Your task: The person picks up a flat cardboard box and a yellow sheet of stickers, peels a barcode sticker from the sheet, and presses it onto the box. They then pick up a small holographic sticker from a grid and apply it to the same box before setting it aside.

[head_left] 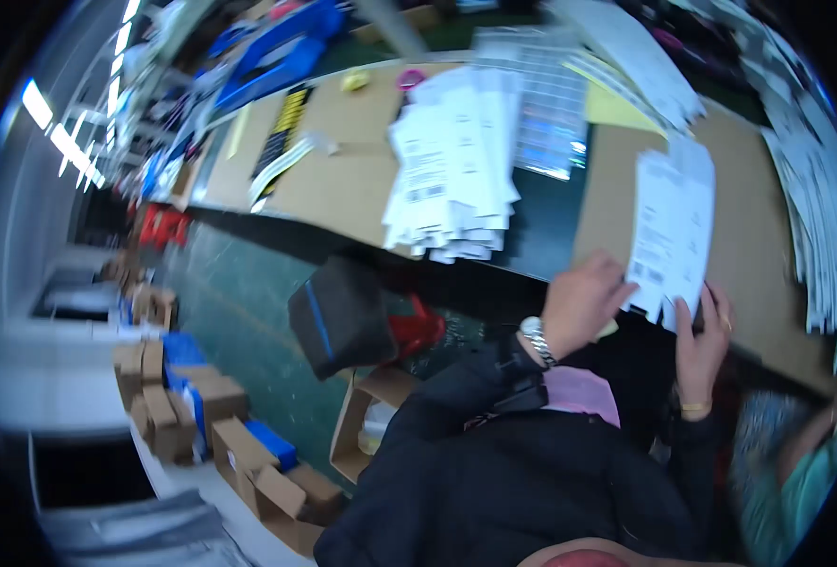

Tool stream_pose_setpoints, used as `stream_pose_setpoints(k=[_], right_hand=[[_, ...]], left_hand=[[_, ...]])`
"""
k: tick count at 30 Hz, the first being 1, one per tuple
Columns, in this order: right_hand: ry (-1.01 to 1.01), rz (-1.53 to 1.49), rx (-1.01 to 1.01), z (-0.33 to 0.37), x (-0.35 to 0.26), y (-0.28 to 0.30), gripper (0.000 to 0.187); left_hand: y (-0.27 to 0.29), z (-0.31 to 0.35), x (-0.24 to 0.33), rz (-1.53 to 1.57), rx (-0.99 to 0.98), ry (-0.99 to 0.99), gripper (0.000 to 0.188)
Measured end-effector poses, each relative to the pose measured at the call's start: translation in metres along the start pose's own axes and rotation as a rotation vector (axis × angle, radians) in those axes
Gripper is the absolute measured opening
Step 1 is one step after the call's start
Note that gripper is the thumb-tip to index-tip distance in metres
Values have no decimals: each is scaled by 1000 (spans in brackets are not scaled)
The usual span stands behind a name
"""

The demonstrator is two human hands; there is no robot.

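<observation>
Between my two hands is a flattened white carton [672,222] with dark print, its lower end over the table's near edge. My left hand [584,300], with a silver watch [537,340] at the wrist, has its fingers bent and closed at the carton's lower left corner. At the lower right edge my right hand [704,342] grips it, thumb on top and fingers along the side. To the left, a thick pile of similar flattened white cartons [452,165] lies on the table, slightly fanned.
Clear plastic sheets [546,113] lie right of the pile, with a yellow sheet [617,106] beyond. More white cartons [815,227] stack at the far right, near a person in a green sleeve [811,472]. A dark stool [343,317] and cardboard boxes [220,406] stand left.
</observation>
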State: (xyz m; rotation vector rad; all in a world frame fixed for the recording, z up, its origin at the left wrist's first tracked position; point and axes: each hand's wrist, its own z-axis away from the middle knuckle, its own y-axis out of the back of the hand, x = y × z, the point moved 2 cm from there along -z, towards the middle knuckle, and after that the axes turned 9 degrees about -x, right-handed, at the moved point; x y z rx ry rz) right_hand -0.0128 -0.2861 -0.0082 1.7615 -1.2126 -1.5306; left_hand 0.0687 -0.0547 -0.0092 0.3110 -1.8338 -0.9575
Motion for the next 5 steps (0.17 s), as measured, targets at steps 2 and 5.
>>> stream_pose_setpoints(k=[2, 5], right_hand=[[23, -136, -2, -1, 1, -10, 41], [-161, -501, -44, 0, 17, -21, 44]], left_hand=[[3, 2, 8, 77, -5, 25, 22], [6, 4, 2, 205, 10, 64, 25]])
